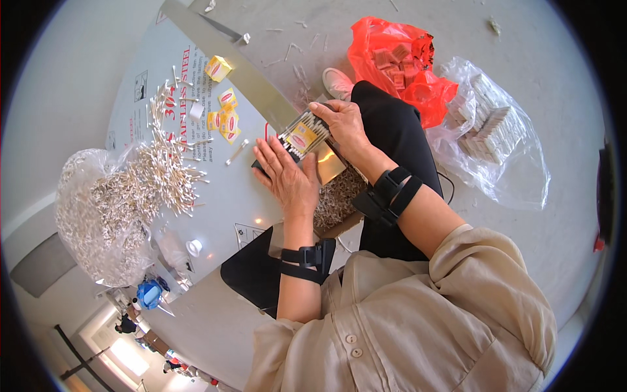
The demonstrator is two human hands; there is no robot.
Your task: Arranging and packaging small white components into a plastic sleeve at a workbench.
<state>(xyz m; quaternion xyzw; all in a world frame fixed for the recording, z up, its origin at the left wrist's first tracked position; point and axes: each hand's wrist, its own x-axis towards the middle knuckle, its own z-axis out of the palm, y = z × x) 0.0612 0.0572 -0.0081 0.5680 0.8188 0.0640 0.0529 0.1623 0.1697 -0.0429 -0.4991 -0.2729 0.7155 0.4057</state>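
Both hands are on a pack of cotton swabs point(302, 136) with a yellow label among them and dark edges, held over the table's edge. My right hand point(346, 127) grips its far right end, thumb on top. My left hand point(287, 176) holds the near left end, fingers stretched and close together across it; what lies under the palm is hidden. A single cotton swab bundle point(236, 151) lies left of my left fingers. Yellow label cards point(226, 121) and a yellow box point(217, 68) rest farther up the table. A gold-coloured flap point(330, 163) shows just below the pack.
Loose cotton swabs point(160, 173) spill from a clear bag point(85, 209) on the film-covered metal table point(222, 189). A carton of swabs point(336, 204) stands below my hands. On the floor at right are a red bag point(431, 91) and a clear bag of white packs point(516, 176).
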